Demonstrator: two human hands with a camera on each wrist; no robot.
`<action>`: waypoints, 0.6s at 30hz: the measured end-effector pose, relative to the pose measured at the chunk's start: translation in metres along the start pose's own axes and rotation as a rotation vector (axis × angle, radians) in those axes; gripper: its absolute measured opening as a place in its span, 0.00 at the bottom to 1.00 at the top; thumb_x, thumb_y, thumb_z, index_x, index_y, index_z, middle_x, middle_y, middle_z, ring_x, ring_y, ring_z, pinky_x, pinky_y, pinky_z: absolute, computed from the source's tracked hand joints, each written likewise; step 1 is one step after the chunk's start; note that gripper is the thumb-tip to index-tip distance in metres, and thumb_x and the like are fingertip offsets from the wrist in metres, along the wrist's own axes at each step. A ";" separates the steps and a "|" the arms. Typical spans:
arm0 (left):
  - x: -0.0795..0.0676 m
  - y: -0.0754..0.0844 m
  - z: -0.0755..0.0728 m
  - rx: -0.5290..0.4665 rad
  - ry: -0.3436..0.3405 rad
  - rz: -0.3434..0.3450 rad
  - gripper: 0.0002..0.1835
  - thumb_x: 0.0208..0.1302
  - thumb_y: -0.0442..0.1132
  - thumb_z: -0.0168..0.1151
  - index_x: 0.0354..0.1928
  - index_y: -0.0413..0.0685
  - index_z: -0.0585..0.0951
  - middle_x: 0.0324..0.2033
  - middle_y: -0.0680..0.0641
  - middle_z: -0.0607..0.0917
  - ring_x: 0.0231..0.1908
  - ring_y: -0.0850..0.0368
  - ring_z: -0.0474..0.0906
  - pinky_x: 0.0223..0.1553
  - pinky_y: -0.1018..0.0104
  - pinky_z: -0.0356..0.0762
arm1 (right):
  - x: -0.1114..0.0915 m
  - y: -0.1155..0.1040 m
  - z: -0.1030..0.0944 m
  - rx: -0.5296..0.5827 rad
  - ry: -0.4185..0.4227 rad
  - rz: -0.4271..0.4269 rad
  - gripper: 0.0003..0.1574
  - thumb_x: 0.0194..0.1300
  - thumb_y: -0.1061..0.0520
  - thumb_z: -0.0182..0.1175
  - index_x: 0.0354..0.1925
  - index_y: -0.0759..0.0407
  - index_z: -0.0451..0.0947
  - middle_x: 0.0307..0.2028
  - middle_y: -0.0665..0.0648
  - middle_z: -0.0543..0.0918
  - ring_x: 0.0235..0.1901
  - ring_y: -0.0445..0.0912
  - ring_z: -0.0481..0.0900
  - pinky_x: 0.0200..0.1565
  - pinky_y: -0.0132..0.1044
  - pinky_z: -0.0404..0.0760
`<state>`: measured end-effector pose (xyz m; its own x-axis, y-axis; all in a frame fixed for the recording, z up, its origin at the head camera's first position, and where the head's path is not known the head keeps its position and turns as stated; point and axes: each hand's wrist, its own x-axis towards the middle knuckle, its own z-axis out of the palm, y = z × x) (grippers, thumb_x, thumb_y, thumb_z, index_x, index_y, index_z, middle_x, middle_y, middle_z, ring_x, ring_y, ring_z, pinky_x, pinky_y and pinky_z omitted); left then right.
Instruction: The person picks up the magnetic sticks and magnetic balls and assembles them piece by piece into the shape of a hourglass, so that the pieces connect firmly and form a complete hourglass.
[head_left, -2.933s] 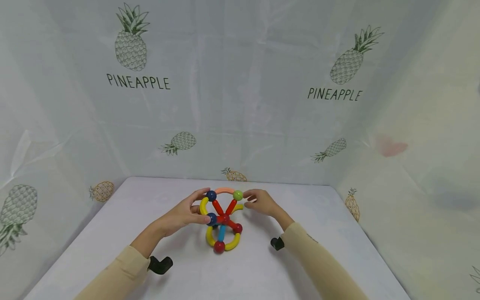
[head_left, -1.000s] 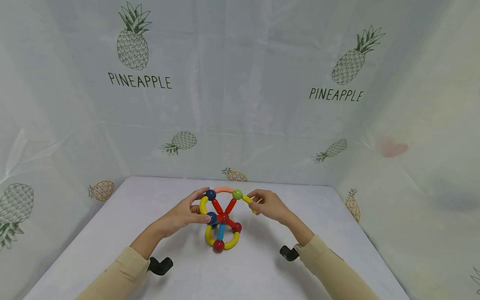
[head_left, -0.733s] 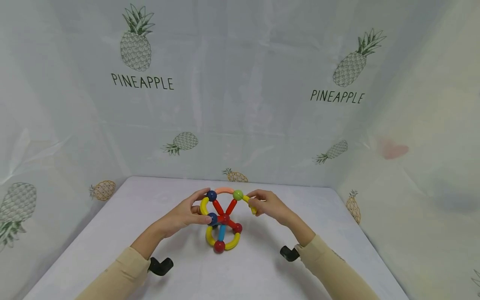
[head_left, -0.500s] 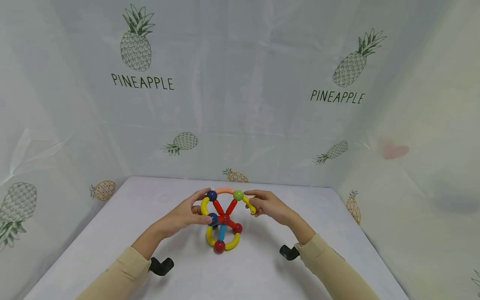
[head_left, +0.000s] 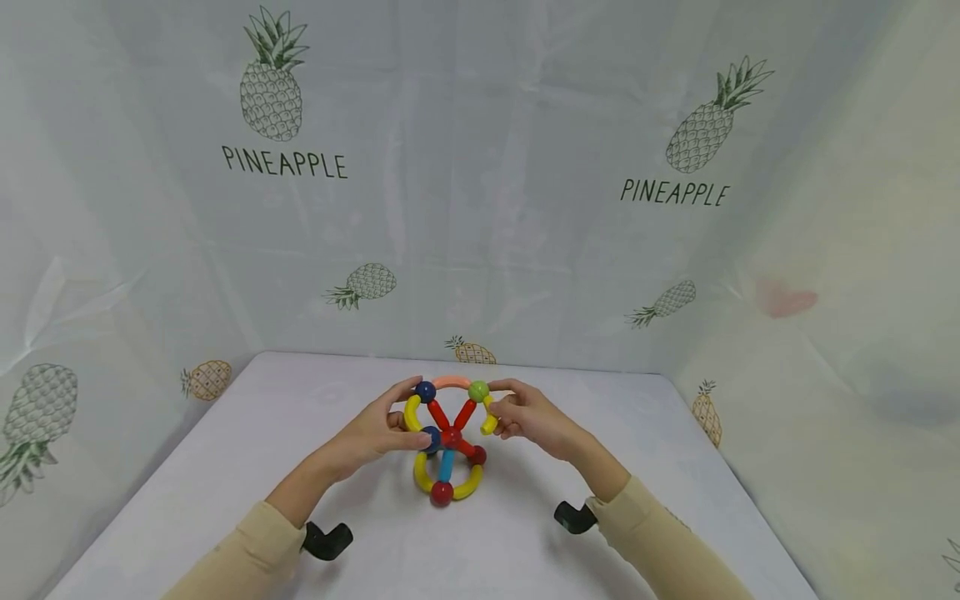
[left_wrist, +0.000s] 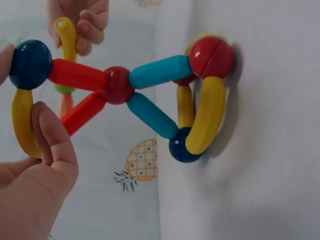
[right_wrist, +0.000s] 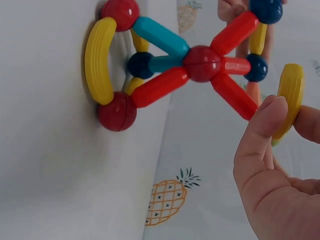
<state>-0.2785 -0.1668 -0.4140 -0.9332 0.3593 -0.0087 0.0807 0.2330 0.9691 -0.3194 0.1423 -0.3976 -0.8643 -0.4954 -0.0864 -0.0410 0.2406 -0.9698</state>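
A magnetic ball-and-rod toy stands on the table, with a red ball (head_left: 451, 438) at its centre and a ring of yellow curved rods (right_wrist: 99, 60) at its base. My left hand (head_left: 369, 435) grips its left side, thumb on the lower blue ball (head_left: 431, 439) and a finger at the upper blue ball (head_left: 425, 392). My right hand (head_left: 531, 419) pinches a yellow curved rod (right_wrist: 291, 95) between thumb and finger. That rod's upper end meets the green ball (head_left: 478, 392); its lower end is free, pointing downward beside the red centre.
The white table (head_left: 390, 550) ends at a hanging cloth (head_left: 480, 208) printed with pineapples. Black wrist pieces hang under both sleeves (head_left: 255, 546). A salmon curved rod (head_left: 452, 382) bridges the tops of the upper blue and green balls.
My right hand has taken the yellow curved rod from behind the toy and brought it to the green ball. Since then the rod's lower end has swung inward to the left. My left hand keeps its hold.
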 end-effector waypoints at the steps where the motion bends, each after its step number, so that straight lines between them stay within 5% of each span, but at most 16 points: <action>1: 0.000 0.000 0.001 -0.001 0.003 0.004 0.55 0.63 0.49 0.79 0.85 0.60 0.54 0.69 0.45 0.79 0.64 0.48 0.81 0.71 0.29 0.66 | -0.001 0.000 0.002 0.006 0.006 -0.001 0.34 0.79 0.50 0.60 0.76 0.58 0.65 0.46 0.61 0.83 0.43 0.56 0.85 0.48 0.36 0.87; 7: -0.001 -0.001 0.008 -0.027 0.019 0.021 0.54 0.64 0.48 0.78 0.85 0.58 0.54 0.64 0.42 0.83 0.58 0.49 0.84 0.70 0.40 0.74 | -0.007 0.000 0.014 0.024 0.054 -0.013 0.38 0.79 0.49 0.62 0.78 0.56 0.63 0.44 0.61 0.83 0.43 0.58 0.85 0.48 0.36 0.88; 12: -0.003 0.000 0.013 -0.032 0.047 0.014 0.54 0.65 0.48 0.78 0.85 0.61 0.54 0.62 0.43 0.84 0.52 0.50 0.84 0.70 0.35 0.69 | -0.011 0.002 0.022 0.061 0.096 -0.028 0.39 0.78 0.48 0.63 0.78 0.55 0.62 0.43 0.60 0.83 0.41 0.53 0.85 0.48 0.35 0.87; 18: -0.003 0.001 0.019 -0.063 0.073 0.007 0.55 0.63 0.49 0.79 0.85 0.58 0.54 0.57 0.42 0.86 0.54 0.51 0.84 0.69 0.41 0.74 | -0.013 0.007 0.032 0.073 0.153 -0.047 0.38 0.77 0.51 0.63 0.77 0.54 0.62 0.42 0.59 0.85 0.40 0.50 0.86 0.49 0.36 0.87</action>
<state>-0.2693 -0.1503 -0.4172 -0.9559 0.2935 0.0134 0.0667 0.1725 0.9827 -0.2927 0.1234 -0.4106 -0.9290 -0.3700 -0.0104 -0.0511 0.1561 -0.9864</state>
